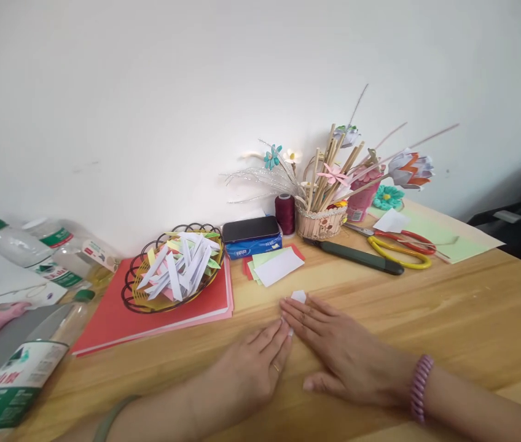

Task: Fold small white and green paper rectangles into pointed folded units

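Observation:
A small folded piece of white paper lies on the wooden table, mostly covered by my fingers. My right hand rests flat over it, fingers stretched out and thumb apart, pressing it to the tabletop. My left hand is closed, its fingertips together at the near end of the same paper, touching the right fingertips. A sliver of white shows beside the left fingertips; the rest of the fold is hidden.
Beyond my hands lie paper slips, a phone on a blue tissue pack, and thread. A basket of folded strips sits left on red paper, near bottles. Scissors and a flower basket stand right.

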Available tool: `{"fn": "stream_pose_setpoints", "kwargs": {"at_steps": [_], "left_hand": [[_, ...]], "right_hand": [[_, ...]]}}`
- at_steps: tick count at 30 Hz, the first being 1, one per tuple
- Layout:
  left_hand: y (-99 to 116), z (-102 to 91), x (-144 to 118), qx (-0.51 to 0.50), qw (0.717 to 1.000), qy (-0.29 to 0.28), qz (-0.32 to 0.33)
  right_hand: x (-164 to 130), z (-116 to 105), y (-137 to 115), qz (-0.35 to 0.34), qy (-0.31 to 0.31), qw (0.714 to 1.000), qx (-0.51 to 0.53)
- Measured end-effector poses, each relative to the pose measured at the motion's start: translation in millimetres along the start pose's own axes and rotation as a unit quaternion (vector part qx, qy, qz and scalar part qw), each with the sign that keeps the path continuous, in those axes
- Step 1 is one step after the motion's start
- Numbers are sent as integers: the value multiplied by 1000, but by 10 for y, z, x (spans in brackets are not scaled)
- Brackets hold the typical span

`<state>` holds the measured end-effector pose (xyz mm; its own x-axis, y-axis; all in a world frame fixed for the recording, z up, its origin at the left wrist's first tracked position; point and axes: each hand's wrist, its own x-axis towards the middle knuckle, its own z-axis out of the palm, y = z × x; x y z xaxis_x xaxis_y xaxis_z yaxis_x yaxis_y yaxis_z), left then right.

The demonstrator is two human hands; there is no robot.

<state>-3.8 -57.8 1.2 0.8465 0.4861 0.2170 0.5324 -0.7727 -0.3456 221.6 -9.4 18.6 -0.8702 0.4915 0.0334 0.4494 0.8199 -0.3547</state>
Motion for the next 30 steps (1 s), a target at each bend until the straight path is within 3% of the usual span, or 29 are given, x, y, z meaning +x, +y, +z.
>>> {"fn": "stream_pose_setpoints", "kwargs": {"at_steps": [5,11,15,19,23,27,30], "left_hand": [[-7,15,-27,-18,1000,-20,3],[-23,44,-74,-25,999,-32,-2],[-19,72,-85,-22,999,42,-14],[16,16,-73,-90,986,133,-34],[48,-83,-44,-122,983,125,-62],[34,-111,-42,-141,979,110,-97],[21,-103,-50,-140,980,100,-105]], "right_hand": [[-5,-9,69,-15,-5,1000,-21],[-13,-41,280,37,9,997,-65],[-77,14,125,48,13,995,-83],[-202,99,-139,55,17,994,-94],[-252,159,-294,61,50,993,-86],[-178,149,-297,69,130,987,-62],[-95,100,-269,48,144,988,-37]]}}
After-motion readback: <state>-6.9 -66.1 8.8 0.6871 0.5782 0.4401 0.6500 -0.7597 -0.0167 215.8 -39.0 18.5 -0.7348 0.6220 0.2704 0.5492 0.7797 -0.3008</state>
